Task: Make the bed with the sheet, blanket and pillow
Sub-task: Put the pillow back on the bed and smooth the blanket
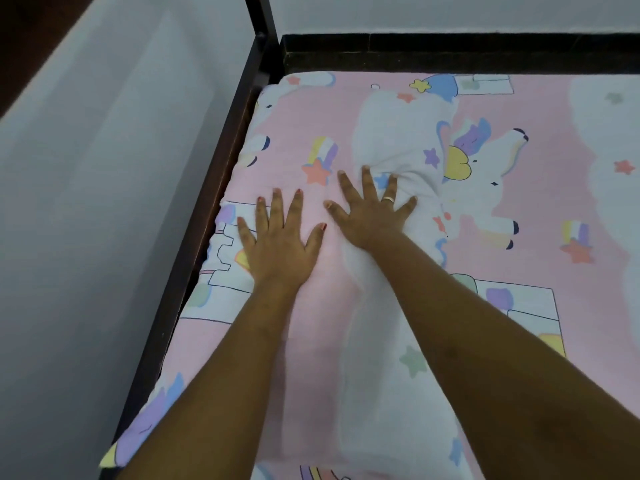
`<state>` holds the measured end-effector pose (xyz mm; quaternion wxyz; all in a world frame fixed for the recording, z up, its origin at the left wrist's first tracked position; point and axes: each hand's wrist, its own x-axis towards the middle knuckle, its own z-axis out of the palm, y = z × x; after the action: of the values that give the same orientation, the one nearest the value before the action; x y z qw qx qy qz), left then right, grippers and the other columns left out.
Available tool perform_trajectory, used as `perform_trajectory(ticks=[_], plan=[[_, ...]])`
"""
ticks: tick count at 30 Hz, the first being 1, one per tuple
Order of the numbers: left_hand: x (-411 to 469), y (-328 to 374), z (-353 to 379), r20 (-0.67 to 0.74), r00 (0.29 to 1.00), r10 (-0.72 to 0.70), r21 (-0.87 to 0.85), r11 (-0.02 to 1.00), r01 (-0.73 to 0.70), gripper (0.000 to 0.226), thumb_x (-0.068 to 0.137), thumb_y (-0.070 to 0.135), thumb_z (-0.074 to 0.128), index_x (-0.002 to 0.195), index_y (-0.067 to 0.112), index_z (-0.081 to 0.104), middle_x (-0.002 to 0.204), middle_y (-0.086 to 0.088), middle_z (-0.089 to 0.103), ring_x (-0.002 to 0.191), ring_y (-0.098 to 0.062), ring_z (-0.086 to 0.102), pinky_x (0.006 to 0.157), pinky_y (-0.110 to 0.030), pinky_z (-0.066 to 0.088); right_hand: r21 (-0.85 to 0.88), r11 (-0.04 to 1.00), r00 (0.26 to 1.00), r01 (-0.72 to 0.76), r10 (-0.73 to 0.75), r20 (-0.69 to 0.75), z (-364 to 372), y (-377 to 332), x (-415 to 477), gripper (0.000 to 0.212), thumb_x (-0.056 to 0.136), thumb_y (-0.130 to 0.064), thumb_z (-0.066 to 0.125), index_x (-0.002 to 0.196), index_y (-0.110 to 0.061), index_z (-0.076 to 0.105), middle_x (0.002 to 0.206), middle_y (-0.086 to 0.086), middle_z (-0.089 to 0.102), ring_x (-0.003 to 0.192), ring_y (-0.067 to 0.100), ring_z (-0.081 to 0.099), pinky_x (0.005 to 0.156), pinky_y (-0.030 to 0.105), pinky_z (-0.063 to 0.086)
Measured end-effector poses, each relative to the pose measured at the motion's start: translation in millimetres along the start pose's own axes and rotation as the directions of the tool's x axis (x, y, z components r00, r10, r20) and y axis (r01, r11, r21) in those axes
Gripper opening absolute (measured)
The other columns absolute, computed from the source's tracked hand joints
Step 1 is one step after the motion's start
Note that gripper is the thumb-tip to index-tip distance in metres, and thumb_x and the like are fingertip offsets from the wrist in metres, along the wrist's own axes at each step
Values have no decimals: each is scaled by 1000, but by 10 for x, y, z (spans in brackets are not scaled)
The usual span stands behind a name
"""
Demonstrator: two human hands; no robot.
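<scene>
A pink sheet [540, 98] printed with unicorns, stars and castles covers the mattress from the left rail to the right edge of view. My left hand [280, 247] lies flat on it near the left side, fingers spread. Just to its right, my right hand [372, 211], wearing a ring, also presses flat with fingers apart; small wrinkles bunch at its fingertips. Neither hand holds anything. No blanket or pillow is in view.
A dark bed frame [221, 168] runs along the mattress's left side, with an upright post [261, 19] at the far corner and a dark headboard rail [450, 46] across the back. Pale walls [104, 168] stand close on the left and behind.
</scene>
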<state>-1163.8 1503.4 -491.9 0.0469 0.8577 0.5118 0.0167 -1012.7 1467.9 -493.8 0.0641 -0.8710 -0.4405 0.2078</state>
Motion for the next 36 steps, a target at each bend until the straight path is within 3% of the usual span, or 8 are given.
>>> perform_trajectory(ticks=[11,15,18,23,27,30,33,36], plan=[[-1117,-53,-152,-53,996,-73,-54,996,71,74,86,69,16,150,32,18,157,-4,19,145,-26,12,113,-53,11,142,975,955,-171,199,-219,450,166,-1538,77,80,-82,14,147,-49,-2,160,-6,1,144,43,1,104,69,13],[-1616,24,-139,0,990,-144,-33,989,144,84,80,79,15,150,34,11,158,-3,12,146,-28,7,111,-59,6,345,895,938,-283,333,-97,466,303,-1853,96,66,-90,26,145,-49,-10,160,-4,-3,142,41,14,103,64,25],[-1912,95,-115,27,984,-174,-31,984,175,94,73,86,15,150,33,9,159,-4,11,145,-31,5,109,-62,6,570,766,931,-299,365,-3,434,496,-2026,106,67,-82,49,148,-42,-6,157,4,16,136,36,31,103,55,33],[-2196,247,-61,74,973,-217,-83,971,223,106,62,94,13,149,36,-5,159,-2,-3,145,-29,-7,108,-65,-2,830,395,898,-393,359,254,522,840,-2227,79,63,-70,70,129,-33,46,117,-12,60,114,22,57,100,36,43],[-2380,324,5,123,967,-221,-156,958,239,116,53,98,16,145,38,-19,157,2,-19,143,-24,-21,106,-63,-13,849,182,865,-496,187,466,603,1022,-2350,68,61,-64,76,114,-24,61,112,0,69,97,20,66,82,35,54],[-2580,389,-17,208,961,-180,-167,962,216,122,50,97,27,145,37,-21,155,3,-25,141,-23,-26,105,-64,-14,804,156,819,-573,81,568,658,1104,-2524,61,70,-55,74,117,-18,63,107,2,72,93,19,69,70,29,55],[-2837,430,-113,343,933,-111,-169,969,178,124,54,91,42,144,36,-24,153,3,-29,141,-24,-27,106,-67,-4,674,207,690,-709,4,724,663,1098,-2874,76,56,-67,76,114,-18,67,102,2,73,93,22,69,80,34,56],[-3055,479,-316,522,853,-15,-249,953,170,124,62,76,62,144,37,-23,155,2,-27,141,-28,-25,108,-66,6,594,257,629,-763,79,774,498,1088,-3269,72,63,-68,72,115,-19,62,108,3,67,93,20,64,75,31,53]])
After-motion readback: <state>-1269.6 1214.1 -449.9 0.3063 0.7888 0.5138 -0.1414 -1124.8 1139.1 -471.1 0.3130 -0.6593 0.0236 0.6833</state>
